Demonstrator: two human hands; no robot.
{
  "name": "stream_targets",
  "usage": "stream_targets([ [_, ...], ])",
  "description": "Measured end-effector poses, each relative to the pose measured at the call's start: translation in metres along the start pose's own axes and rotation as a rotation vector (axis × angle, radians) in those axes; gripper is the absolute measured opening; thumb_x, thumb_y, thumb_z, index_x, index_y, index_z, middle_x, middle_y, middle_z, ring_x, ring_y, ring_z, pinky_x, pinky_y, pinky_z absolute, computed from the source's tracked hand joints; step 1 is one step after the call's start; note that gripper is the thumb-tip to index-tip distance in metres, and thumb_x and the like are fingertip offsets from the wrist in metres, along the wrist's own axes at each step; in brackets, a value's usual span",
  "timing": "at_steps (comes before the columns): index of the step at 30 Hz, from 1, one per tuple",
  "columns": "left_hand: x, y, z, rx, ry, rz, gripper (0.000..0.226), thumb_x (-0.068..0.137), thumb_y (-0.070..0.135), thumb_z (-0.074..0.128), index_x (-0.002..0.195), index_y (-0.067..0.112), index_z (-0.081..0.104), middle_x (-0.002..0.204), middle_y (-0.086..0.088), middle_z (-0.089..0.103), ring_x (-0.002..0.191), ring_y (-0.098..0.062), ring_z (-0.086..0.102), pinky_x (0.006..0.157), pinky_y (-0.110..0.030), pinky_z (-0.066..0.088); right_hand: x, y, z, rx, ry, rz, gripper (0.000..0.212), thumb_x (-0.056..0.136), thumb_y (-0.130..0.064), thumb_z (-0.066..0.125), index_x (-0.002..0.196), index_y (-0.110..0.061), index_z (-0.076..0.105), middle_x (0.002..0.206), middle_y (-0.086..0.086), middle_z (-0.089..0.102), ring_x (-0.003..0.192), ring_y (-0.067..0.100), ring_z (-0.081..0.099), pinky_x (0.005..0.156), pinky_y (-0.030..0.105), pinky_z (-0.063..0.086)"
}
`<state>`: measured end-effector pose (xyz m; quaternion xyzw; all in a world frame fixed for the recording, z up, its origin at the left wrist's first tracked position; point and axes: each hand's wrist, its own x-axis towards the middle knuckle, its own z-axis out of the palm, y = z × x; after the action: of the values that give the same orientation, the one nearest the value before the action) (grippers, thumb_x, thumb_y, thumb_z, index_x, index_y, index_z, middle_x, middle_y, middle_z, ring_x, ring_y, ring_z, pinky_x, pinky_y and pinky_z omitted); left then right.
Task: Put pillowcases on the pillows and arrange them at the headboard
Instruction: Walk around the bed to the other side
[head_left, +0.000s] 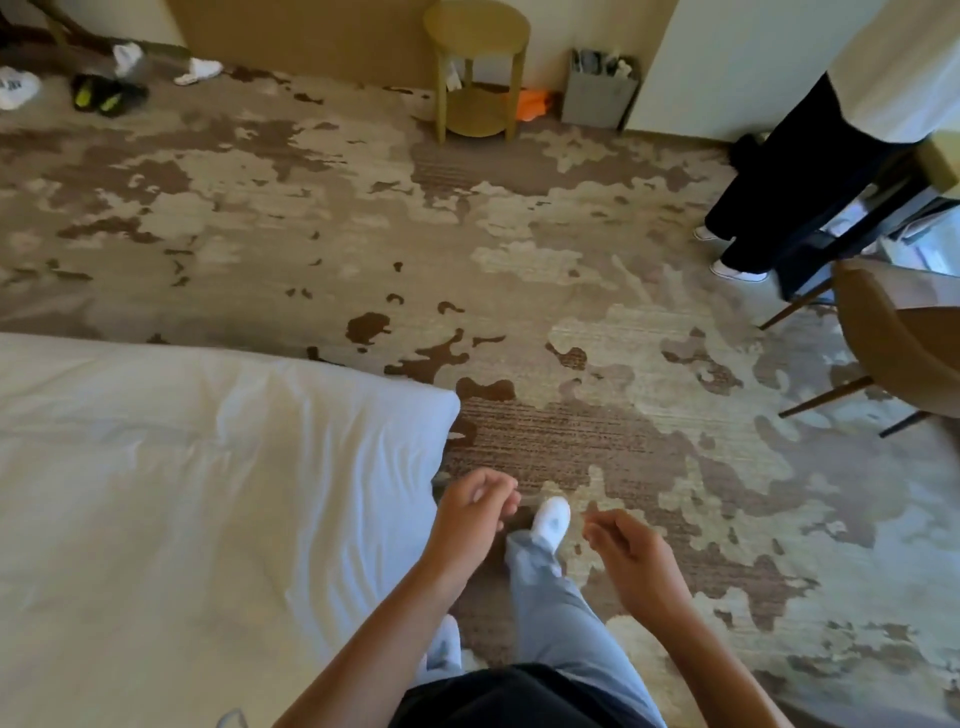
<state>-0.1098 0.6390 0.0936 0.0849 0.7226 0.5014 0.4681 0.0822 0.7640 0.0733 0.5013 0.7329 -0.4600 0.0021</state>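
Carpet (519, 234), patchy brown and cream, spreads ahead of and under both hands. Bed (156, 493) lies to the left of the left hand, covered in white; its rounded corner sits just ahead of that hand. No separate pillow or pillowcase can be picked out; the headboard is not in view.

A second person (779, 171) stands far ahead-right, beside a chair (898, 343). Round side table (475, 67) is far ahead, against the wall; shoes (106, 96) lie far ahead-left.

Left hand (470, 512) hangs over the floor just off the bed edge, fingers loosely curled, holding nothing. Right hand (626, 553) is near it, apart, fingers half-curled, also empty. A white shoe (551, 522) shows between them, lower down.

Judgement: pillows will be light, soft, bulky, and will sag unless held at two corners. Cases are thin and limp; take hold at the open hem, one hand to each side.
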Motion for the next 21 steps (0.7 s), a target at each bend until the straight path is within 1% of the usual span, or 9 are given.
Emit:
stream_targets([
  [5, 0.115, 0.086, 0.013, -0.015, 0.052, 0.079, 0.019, 0.099, 0.032, 0.058, 0.096, 0.022, 0.074, 0.092, 0.005, 0.078, 0.088, -0.007, 0.074, 0.083, -0.033, 0.061, 0.126, -0.024, -0.037, -0.01, -0.017, 0.023, 0.011, 0.097, -0.036, 0.064, 0.089, -0.038, 0.071, 0.078, -0.018, 0.072, 0.065, 0.004, 0.067, 0.057, 0.022, 0.052],
  [8, 0.173, 0.135, 0.01, -0.031, 0.13, 0.055, 0.019, 0.1, 0.03, 0.058, 0.095, 0.02, 0.074, 0.091, 0.004, 0.078, 0.089, -0.01, 0.075, 0.082, -0.031, 0.059, 0.217, -0.065, -0.062, -0.035, -0.074, -0.013, 0.013, 0.098, -0.036, 0.063, 0.087, -0.037, 0.07, 0.072, -0.021, 0.07, 0.059, 0.0, 0.063, 0.056, 0.021, 0.045],
  [10, 0.204, 0.161, 0.003, -0.05, 0.198, 0.029, 0.019, 0.099, 0.028, 0.059, 0.095, 0.018, 0.074, 0.09, 0.003, 0.078, 0.088, -0.011, 0.074, 0.08, -0.03, 0.059, 0.276, -0.103, -0.073, -0.062, -0.126, -0.064, 0.014, 0.099, -0.036, 0.061, 0.087, -0.037, 0.069, 0.074, -0.024, 0.069, 0.061, -0.004, 0.062, 0.056, 0.019, 0.041],
  [12, 0.23, 0.184, -0.006, -0.071, 0.262, 0.004, 0.019, 0.1, 0.028, 0.059, 0.095, 0.018, 0.075, 0.09, 0.003, 0.078, 0.088, -0.01, 0.074, 0.078, -0.027, 0.057, 0.332, -0.147, -0.079, -0.077, -0.177, -0.129, 0.014, 0.099, -0.036, 0.06, 0.088, -0.036, 0.069, 0.077, -0.023, 0.069, 0.066, -0.002, 0.064, 0.057, 0.017, 0.044],
  [14, 0.251, 0.202, -0.018, -0.105, 0.338, -0.035, 0.019, 0.1, 0.029, 0.058, 0.095, 0.02, 0.074, 0.09, 0.004, 0.078, 0.09, -0.013, 0.074, 0.079, -0.028, 0.058, 0.383, -0.195, -0.076, -0.103, -0.242, -0.199, 0.017, 0.099, -0.036, 0.058, 0.086, -0.035, 0.068, 0.077, -0.02, 0.069, 0.065, 0.002, 0.064, 0.056, 0.016, 0.046],
  [17, 0.277, 0.222, -0.041, -0.144, 0.431, -0.051, 0.023, 0.093, 0.042, 0.056, 0.088, 0.028, 0.074, 0.09, 0.003, 0.077, 0.092, -0.016, 0.073, 0.084, -0.033, 0.06, 0.448, -0.271, -0.058, -0.158, -0.366, -0.299, 0.018, 0.1, -0.035, 0.055, 0.087, -0.033, 0.068, 0.075, -0.008, 0.069, 0.066, 0.007, 0.065, 0.06, 0.025, 0.051],
  [18, 0.288, 0.227, -0.051, -0.157, 0.457, -0.06, 0.024, 0.09, 0.044, 0.054, 0.086, 0.031, 0.073, 0.089, 0.002, 0.076, 0.091, -0.016, 0.072, 0.084, -0.034, 0.06, 0.469, -0.296, -0.049, -0.17, -0.405, -0.339, 0.017, 0.1, -0.034, 0.055, 0.089, -0.033, 0.069, 0.077, -0.008, 0.069, 0.068, 0.006, 0.066, 0.06, 0.025, 0.05],
  [19, 0.302, 0.232, -0.06, -0.173, 0.483, -0.079, 0.022, 0.089, 0.043, 0.054, 0.085, 0.032, 0.072, 0.089, 0.002, 0.076, 0.09, -0.017, 0.072, 0.085, -0.036, 0.06, 0.49, -0.321, -0.039, -0.185, -0.437, -0.382, 0.016, 0.101, -0.033, 0.056, 0.091, -0.033, 0.069, 0.079, -0.01, 0.07, 0.07, 0.003, 0.066, 0.06, 0.021, 0.048],
  [21, 0.334, 0.242, -0.082, -0.219, 0.53, -0.122, 0.02, 0.095, 0.037, 0.055, 0.085, 0.031, 0.07, 0.089, 0.001, 0.075, 0.092, -0.019, 0.072, 0.088, -0.04, 0.06, 0.53, -0.371, -0.016, -0.223, -0.484, -0.45, 0.015, 0.102, -0.034, 0.057, 0.095, -0.032, 0.07, 0.087, -0.013, 0.072, 0.075, 0.001, 0.067, 0.065, 0.018, 0.048],
])
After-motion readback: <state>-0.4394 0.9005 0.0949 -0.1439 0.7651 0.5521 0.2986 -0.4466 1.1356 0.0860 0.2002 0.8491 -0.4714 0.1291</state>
